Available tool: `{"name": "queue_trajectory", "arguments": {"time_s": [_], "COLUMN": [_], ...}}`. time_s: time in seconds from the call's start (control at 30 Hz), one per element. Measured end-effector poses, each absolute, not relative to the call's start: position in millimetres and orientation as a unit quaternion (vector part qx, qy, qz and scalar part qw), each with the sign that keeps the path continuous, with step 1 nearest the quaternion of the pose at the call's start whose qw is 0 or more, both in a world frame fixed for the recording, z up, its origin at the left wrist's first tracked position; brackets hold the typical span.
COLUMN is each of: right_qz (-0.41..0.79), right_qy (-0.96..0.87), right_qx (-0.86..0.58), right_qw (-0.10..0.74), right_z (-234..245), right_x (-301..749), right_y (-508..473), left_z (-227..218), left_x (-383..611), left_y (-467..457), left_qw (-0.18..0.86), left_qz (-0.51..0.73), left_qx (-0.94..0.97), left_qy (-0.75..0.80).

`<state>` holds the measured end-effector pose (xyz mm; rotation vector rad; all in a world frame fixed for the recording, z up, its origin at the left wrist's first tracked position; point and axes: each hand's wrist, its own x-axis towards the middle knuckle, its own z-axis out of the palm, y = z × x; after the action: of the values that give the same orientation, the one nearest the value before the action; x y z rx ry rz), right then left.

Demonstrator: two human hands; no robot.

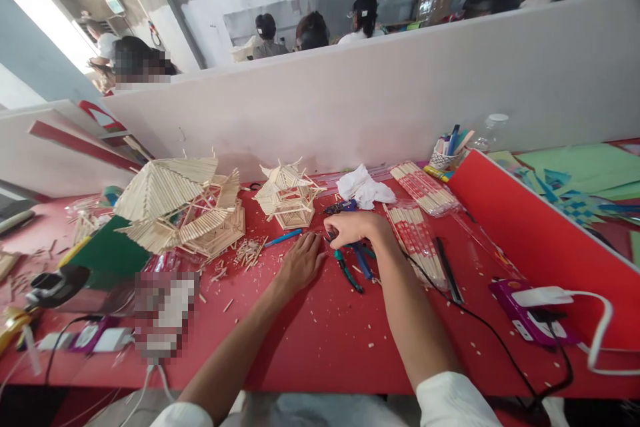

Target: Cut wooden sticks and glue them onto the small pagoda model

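My left hand [302,260] lies on the red table with its fingers stretched out, beside a blue pen [283,238]. Just right of it, my right hand [351,228] is closed with its fingers curled down; whatever they hold is hidden. Under and beside that hand are green-handled pliers [349,272] and a blue glue gun [362,260], both partly covered. Beyond my hands stands a small pavilion model [289,195] made of thin wooden sticks. A larger stick pavilion [167,197] stands to its left, and cut stick pieces [250,252] are heaped between them and my left hand.
Packs of wooden sticks [425,188] and a crumpled white tissue [364,185] lie at the back. A red board [540,240] leans at right, near a purple power strip [533,317]. A black cable crosses the right side. Several people sit beyond the white partition [350,100].
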<state>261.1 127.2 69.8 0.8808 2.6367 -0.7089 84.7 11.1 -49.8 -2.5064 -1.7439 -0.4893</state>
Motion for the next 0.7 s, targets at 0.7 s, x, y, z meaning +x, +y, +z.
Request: {"name": "queue_trajectory", "arguments": {"time_s": [0.7], "right_qz": [-0.248], "right_qy": [0.909], "right_qx": [0.305], "right_qw": [0.14], "right_z": [69], "right_x": [261], "right_y": [130], "left_z": [-50], "left_x": [76], "left_y": [32], "left_qw": [0.043], "left_qz": [-0.112], "left_qx": [-0.8], "left_qy": [-0.588]}}
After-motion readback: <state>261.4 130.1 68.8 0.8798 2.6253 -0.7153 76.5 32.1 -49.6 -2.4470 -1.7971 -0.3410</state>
